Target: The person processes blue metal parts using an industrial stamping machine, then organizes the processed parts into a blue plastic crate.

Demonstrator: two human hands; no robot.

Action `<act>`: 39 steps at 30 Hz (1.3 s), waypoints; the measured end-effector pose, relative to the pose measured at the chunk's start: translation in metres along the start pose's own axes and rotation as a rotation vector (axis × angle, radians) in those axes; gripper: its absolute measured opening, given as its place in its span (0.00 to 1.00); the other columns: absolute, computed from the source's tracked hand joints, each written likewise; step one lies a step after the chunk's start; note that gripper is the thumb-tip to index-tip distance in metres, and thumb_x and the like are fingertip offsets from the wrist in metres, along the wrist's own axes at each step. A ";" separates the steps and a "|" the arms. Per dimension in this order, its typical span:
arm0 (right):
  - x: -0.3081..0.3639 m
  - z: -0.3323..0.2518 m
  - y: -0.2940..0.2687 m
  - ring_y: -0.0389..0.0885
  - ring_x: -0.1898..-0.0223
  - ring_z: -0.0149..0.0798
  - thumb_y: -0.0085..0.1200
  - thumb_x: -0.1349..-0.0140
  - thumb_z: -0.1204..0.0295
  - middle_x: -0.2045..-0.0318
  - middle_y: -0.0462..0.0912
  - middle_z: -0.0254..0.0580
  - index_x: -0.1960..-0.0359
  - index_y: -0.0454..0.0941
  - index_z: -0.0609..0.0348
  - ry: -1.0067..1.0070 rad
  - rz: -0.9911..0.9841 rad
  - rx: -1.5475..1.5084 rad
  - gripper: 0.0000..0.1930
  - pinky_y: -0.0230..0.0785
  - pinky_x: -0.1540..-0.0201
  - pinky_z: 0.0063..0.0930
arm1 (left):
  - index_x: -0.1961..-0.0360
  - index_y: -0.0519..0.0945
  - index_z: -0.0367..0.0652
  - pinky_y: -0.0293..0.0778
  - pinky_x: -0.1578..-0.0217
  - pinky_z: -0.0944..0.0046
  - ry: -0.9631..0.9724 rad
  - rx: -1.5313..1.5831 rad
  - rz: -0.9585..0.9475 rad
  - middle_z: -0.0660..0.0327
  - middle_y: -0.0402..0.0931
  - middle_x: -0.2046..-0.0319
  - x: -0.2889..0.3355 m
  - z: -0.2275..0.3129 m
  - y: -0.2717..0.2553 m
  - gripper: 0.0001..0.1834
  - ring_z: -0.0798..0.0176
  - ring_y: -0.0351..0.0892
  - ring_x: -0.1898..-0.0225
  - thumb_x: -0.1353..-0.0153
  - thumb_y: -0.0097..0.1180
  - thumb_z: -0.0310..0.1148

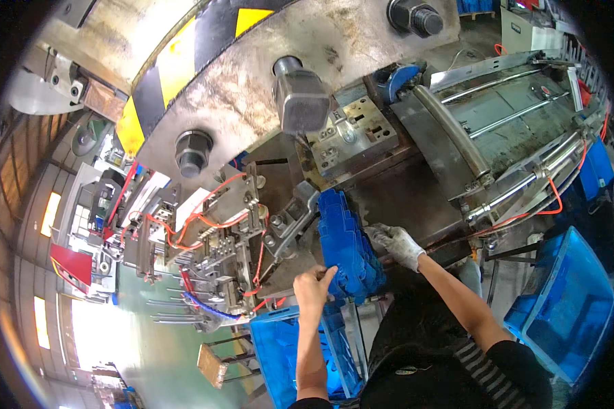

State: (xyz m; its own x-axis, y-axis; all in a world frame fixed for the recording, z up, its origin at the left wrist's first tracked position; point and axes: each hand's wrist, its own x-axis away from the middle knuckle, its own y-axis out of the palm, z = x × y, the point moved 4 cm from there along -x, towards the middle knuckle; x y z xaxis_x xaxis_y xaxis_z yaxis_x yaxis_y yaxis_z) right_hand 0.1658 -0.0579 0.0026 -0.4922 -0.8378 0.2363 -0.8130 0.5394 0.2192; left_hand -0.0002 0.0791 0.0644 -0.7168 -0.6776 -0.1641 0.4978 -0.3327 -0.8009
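Observation:
A stack of blue flat pieces with notched edges (346, 235) sits at the press's near edge, in front of me. At its lower left side, my bare left hand (312, 292) is closed, with the thumb against the edge of a blue piece. My right hand (397, 245), in a whitish glove with greyed fingertips, is beside the stack's right side. Its fingers reach loosely forward, and nothing shows in them. Beyond the stack lies a steel die block (353, 140) with holes and a raised fitting, below the large press ram (245, 88).
A blue crate (274, 358) with blue contents stands below my left arm; another blue crate (559, 307) is at right. Pneumatic linkage with orange hoses (215, 221) stands left of the stack. A roller chute (505, 109) extends at far right. A wooden-topped stool (212, 367) is lower left.

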 end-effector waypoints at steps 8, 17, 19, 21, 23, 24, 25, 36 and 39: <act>0.081 -0.035 -0.007 0.76 0.57 0.34 0.44 0.40 0.67 0.58 0.77 0.46 0.53 0.71 0.65 -0.032 0.118 0.500 0.17 0.66 0.54 0.26 | 0.80 0.78 0.36 0.64 0.82 0.71 -0.002 0.170 -0.014 0.62 0.74 0.87 -0.004 0.000 -0.029 0.10 0.72 0.70 0.85 0.53 0.62 0.32; 0.083 -0.045 0.065 0.74 0.76 0.28 0.46 0.40 0.70 0.70 0.77 0.40 0.58 0.72 0.64 0.022 -0.002 -0.231 0.12 0.68 0.73 0.21 | 0.84 0.68 0.44 0.52 0.91 0.76 -0.252 1.128 0.257 0.72 0.62 0.88 0.030 0.045 0.017 0.12 0.79 0.57 0.87 0.46 0.55 0.29; 0.064 -0.042 0.056 0.69 0.83 0.24 0.48 0.41 0.72 0.75 0.75 0.35 0.61 0.72 0.66 -0.103 0.074 -0.291 0.10 0.63 0.80 0.18 | 0.84 0.65 0.45 0.52 0.92 0.76 -0.119 1.058 0.302 0.72 0.59 0.89 0.022 0.054 0.014 0.14 0.79 0.55 0.90 0.44 0.52 0.28; 0.055 -0.048 0.055 0.69 0.83 0.24 0.49 0.41 0.72 0.76 0.75 0.34 0.62 0.73 0.66 -0.100 0.075 -0.290 0.10 0.62 0.81 0.18 | 0.84 0.65 0.45 0.51 0.92 0.76 -0.108 1.045 0.299 0.72 0.59 0.89 0.014 0.066 0.009 0.13 0.79 0.55 0.90 0.43 0.51 0.28; 0.052 -0.063 0.054 0.69 0.82 0.24 0.49 0.42 0.71 0.77 0.75 0.33 0.62 0.73 0.66 -0.090 0.066 -0.293 0.10 0.61 0.82 0.18 | 0.82 0.67 0.42 0.53 0.90 0.77 -0.079 1.061 0.267 0.71 0.62 0.88 0.005 0.068 0.010 0.11 0.79 0.57 0.89 0.42 0.49 0.27; 0.056 -0.081 0.050 0.68 0.83 0.23 0.50 0.42 0.71 0.79 0.75 0.32 0.64 0.74 0.65 -0.083 0.109 -0.245 0.10 0.61 0.82 0.18 | 0.82 0.67 0.42 0.53 0.90 0.77 -0.077 1.066 0.271 0.71 0.62 0.88 0.002 0.067 0.007 0.11 0.79 0.57 0.89 0.42 0.49 0.27; 0.056 -0.091 0.048 0.68 0.83 0.23 0.50 0.42 0.70 0.80 0.74 0.31 0.65 0.74 0.65 -0.075 0.152 -0.198 0.09 0.60 0.83 0.18 | 0.80 0.69 0.41 0.55 0.89 0.77 -0.045 1.015 0.224 0.70 0.63 0.87 -0.001 0.067 0.003 0.10 0.79 0.59 0.87 0.42 0.49 0.27; -0.072 -0.094 -0.048 0.66 0.88 0.30 0.44 0.42 0.77 0.82 0.75 0.37 0.74 0.75 0.65 -0.169 0.442 -0.312 0.08 0.58 0.85 0.24 | 0.74 0.68 0.40 0.57 0.77 0.75 -0.037 0.642 0.224 0.70 0.61 0.81 -0.002 -0.025 0.022 0.14 0.76 0.58 0.79 0.57 0.64 0.24; -0.092 -0.087 -0.050 0.68 0.86 0.30 0.46 0.41 0.74 0.82 0.74 0.37 0.73 0.74 0.66 -0.096 0.440 -0.176 0.08 0.60 0.82 0.26 | 0.74 0.69 0.41 0.56 0.77 0.76 -0.083 0.710 0.204 0.70 0.61 0.81 0.003 -0.026 0.026 0.13 0.77 0.57 0.79 0.56 0.63 0.23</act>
State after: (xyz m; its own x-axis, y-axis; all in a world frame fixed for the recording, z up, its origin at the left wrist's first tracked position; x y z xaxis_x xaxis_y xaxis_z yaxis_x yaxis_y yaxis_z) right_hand 0.2787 -0.0001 0.0525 -0.8107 -0.5263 0.2564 -0.4600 0.8436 0.2770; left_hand -0.0019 0.0859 0.0280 -0.5508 -0.8095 -0.2033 0.8333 -0.5194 -0.1893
